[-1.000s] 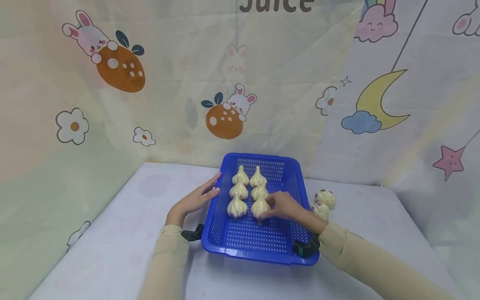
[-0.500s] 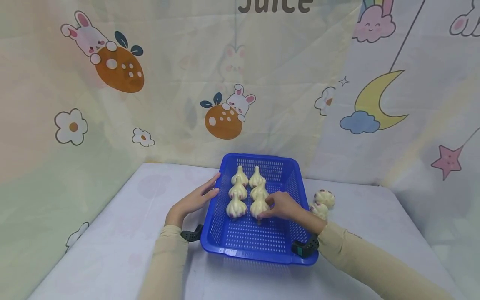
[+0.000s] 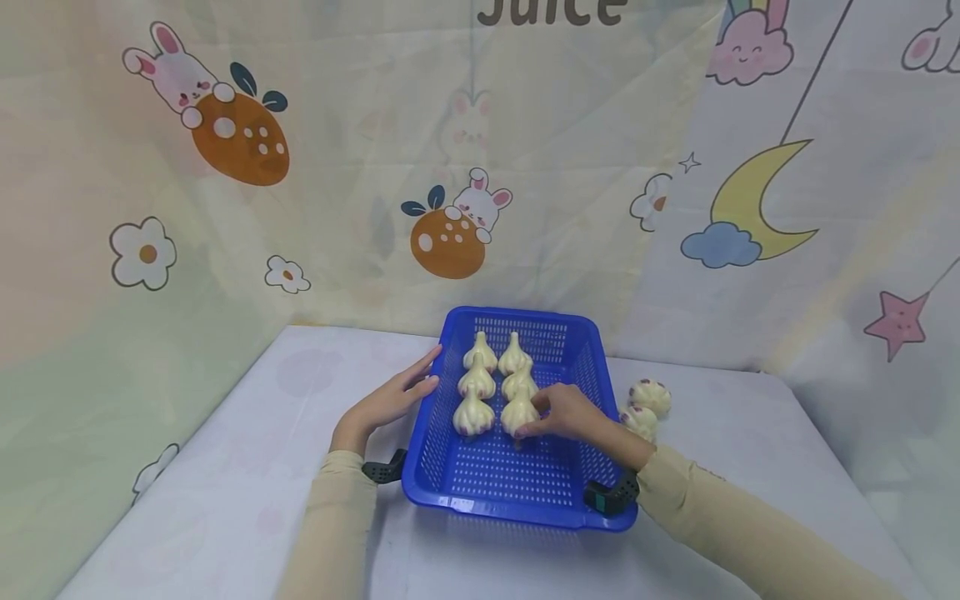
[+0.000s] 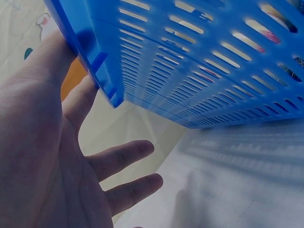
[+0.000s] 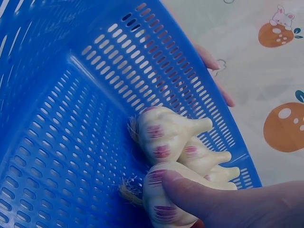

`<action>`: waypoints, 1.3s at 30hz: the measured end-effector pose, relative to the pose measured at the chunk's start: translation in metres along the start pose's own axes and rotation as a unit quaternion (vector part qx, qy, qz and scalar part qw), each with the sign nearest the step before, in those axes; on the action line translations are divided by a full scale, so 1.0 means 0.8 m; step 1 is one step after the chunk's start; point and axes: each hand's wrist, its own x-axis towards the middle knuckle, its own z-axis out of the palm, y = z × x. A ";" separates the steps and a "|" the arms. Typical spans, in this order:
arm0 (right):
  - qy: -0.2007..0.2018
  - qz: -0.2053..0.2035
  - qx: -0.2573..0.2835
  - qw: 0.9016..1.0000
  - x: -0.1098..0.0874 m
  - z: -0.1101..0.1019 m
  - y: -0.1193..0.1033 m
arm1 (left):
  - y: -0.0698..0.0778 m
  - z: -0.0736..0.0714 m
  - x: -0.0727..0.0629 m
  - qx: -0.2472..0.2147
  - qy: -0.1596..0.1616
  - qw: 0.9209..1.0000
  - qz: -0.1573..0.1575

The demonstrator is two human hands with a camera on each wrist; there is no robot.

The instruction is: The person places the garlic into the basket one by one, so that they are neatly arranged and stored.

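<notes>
A blue plastic basket (image 3: 517,507) with slotted sides stands on the table, holding several garlic bulbs in two rows. My right hand (image 3: 573,415) reaches over its right side and pinches the nearest bulb of the right row, a white garlic bulb (image 5: 168,197) with purple streaks and a root tuft. Beside it, in the left row, sits another garlic bulb (image 3: 473,414). With fingers extended, my left hand (image 3: 386,402) rests against the outside of the basket's left rim. In the left wrist view two digits touch that rim (image 4: 90,61), while two fingers (image 4: 126,156) point free below it.
Two more garlic bulbs (image 3: 650,397) lie on the white tablecloth (image 3: 247,467) just right of the basket. Close behind the basket hangs a cartoon-printed cloth backdrop (image 3: 360,167). Dark wrist devices (image 3: 611,496) are worn at both wrists, the right one above the basket's corner.
</notes>
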 end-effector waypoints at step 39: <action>-0.001 0.006 0.015 1.000 -0.001 0.002 0.000 | -0.001 0.001 0.000 -0.008 0.001 1.000 0.001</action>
